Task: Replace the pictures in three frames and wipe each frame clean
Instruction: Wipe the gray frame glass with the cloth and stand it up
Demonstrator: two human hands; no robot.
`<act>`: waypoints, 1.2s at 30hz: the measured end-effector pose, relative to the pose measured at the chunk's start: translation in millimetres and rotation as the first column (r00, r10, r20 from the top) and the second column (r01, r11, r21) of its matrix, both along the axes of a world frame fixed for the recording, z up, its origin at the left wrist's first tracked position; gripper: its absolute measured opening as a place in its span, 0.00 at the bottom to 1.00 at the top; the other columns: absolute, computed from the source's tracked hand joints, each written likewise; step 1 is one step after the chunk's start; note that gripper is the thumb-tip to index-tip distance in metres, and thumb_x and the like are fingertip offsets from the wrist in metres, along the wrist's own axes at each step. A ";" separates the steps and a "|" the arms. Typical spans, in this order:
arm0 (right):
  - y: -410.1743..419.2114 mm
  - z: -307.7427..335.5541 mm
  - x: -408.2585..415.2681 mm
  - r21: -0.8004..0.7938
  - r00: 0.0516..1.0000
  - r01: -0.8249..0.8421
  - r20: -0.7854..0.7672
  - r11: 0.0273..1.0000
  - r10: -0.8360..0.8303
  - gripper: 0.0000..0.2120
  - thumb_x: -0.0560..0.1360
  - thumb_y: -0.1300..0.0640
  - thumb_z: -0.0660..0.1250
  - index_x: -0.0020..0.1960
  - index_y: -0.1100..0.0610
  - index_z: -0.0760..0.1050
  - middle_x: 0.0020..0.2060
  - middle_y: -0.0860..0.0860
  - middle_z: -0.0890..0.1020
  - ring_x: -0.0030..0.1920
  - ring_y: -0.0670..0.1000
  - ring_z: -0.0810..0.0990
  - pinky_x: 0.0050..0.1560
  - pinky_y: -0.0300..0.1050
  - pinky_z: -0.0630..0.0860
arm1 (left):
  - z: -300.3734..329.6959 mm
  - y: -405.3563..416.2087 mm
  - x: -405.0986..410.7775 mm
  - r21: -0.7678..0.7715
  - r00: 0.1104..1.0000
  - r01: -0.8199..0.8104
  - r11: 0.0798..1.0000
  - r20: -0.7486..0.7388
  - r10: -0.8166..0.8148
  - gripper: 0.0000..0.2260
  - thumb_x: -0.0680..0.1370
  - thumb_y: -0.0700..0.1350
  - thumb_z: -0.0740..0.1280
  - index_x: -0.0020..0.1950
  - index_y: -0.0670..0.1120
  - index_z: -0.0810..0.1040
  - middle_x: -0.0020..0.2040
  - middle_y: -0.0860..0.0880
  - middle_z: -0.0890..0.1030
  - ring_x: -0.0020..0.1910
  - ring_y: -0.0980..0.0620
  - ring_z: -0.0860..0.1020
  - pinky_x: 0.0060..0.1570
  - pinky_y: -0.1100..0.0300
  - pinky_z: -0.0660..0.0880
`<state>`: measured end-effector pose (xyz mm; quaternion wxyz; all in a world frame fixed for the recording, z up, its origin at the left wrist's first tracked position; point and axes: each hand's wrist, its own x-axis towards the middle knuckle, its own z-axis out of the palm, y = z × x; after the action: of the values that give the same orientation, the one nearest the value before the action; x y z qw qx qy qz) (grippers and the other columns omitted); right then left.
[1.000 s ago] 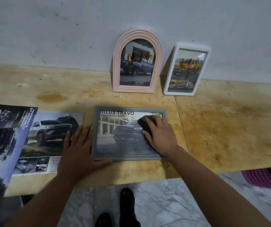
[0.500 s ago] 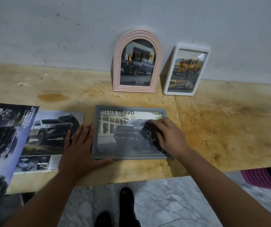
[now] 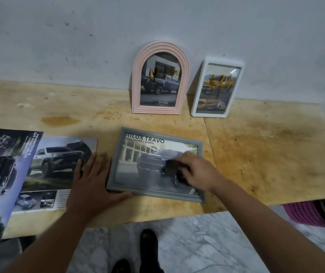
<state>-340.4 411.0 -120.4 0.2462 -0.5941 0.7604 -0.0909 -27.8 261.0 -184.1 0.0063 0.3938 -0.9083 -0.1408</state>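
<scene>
A grey rectangular frame [image 3: 200, 146] lies flat on the wooden table [image 3: 266, 154] with a dark truck picture in it. My right hand [image 3: 199, 171] grips a dark cloth [image 3: 172, 170] and presses it on the glass at the frame's lower right. My left hand [image 3: 92, 184] lies flat on the table against the frame's left edge, thumb along its bottom edge. A pink arched frame [image 3: 138, 75] and a white frame [image 3: 198, 95] lean upright on the wall behind, each with a truck picture.
Car brochure pages [image 3: 45, 174] lie spread at the table's left, one overhanging the front edge. A purple perforated basket [image 3: 303, 213] sits on the marble floor at the right. My shoes [image 3: 148, 241] show below the table edge.
My right hand has dragged the cloth from the upper right of the glass down and toward the middle. The grey frame has turned slightly. My left hand stays at the left edge.
</scene>
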 end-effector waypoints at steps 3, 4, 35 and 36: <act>-29.6 -8.2 -7.3 -0.031 0.976 0.156 -0.149 0.987 -0.159 0.20 0.80 0.56 0.61 0.71 0.49 0.73 0.61 0.51 0.76 0.60 0.57 0.77 0.53 0.54 0.79 | 1.1 -0.7 0.5 0.011 1.000 0.014 1.000 -0.021 -0.014 0.57 0.65 0.85 0.54 0.84 0.51 0.51 0.84 0.47 0.54 0.83 0.47 0.47 0.79 0.37 0.45; -31.9 -10.8 -4.1 -0.059 0.969 0.181 -0.159 0.982 -0.188 0.20 0.80 0.55 0.61 0.71 0.49 0.73 0.61 0.51 0.76 0.59 0.56 0.77 0.52 0.54 0.79 | 1.3 -1.3 0.5 0.012 0.999 0.022 1.000 -0.025 -0.022 0.56 0.65 0.85 0.54 0.84 0.53 0.51 0.84 0.47 0.53 0.83 0.46 0.47 0.79 0.37 0.45; -8.6 -12.0 14.9 -0.093 0.993 -0.117 0.002 0.989 0.118 0.24 0.75 0.61 0.65 0.70 0.48 0.76 0.57 0.49 0.78 0.56 0.53 0.79 0.56 0.52 0.79 | -2.3 -4.5 -0.1 0.037 1.000 -0.004 0.999 0.010 0.004 0.58 0.68 0.83 0.54 0.84 0.44 0.47 0.84 0.47 0.45 0.83 0.51 0.47 0.80 0.38 0.45; -21.1 -9.0 3.1 -0.105 0.999 -0.037 -0.009 0.994 0.036 0.24 0.76 0.60 0.65 0.70 0.47 0.76 0.58 0.49 0.78 0.56 0.53 0.78 0.56 0.53 0.79 | -1.8 -4.4 -0.3 0.041 1.000 0.000 0.999 0.018 -0.001 0.58 0.68 0.83 0.54 0.84 0.44 0.45 0.84 0.47 0.45 0.83 0.51 0.47 0.80 0.38 0.45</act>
<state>-337.3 389.9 -129.5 0.2136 -0.6204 0.7444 -0.1242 -28.1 256.6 -185.9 -0.0099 0.3948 -0.9054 -0.1559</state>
